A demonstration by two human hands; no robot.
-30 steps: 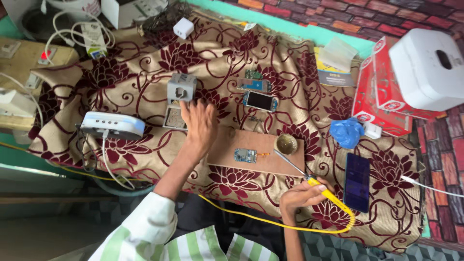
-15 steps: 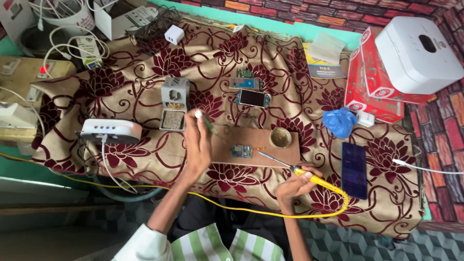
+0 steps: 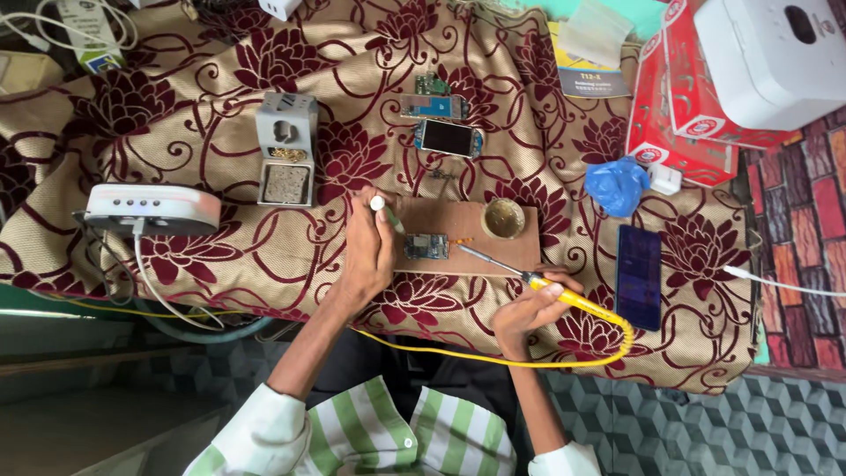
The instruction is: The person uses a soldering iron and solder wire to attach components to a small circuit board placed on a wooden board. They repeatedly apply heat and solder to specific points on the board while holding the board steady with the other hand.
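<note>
The small circuit board [image 3: 429,246] lies flat at the centre of the frame on a brown wooden board [image 3: 467,236], which rests on the floral-cloth tabletop [image 3: 220,97]. It looks thin, light and stiff, and probably fragile, so you'd do best to steady it by its edges rather than its face. Your left hand [image 3: 368,256] sits just left of it, fingers closed around a slim tool with a white round end [image 3: 378,203]. Your right hand [image 3: 529,308], lower right of centre, grips a yellow-handled soldering iron [image 3: 520,275] whose tip reaches the circuit board's right edge; its yellow cord [image 3: 493,360] loops below. A round tin [image 3: 503,218] stands on the wooden board's right end. Above lie a small phone [image 3: 448,137] and another bare board [image 3: 432,107]; a grey tip-cleaner stand [image 3: 285,148] sits upper left, a dark phone [image 3: 639,276] at right.
</note>
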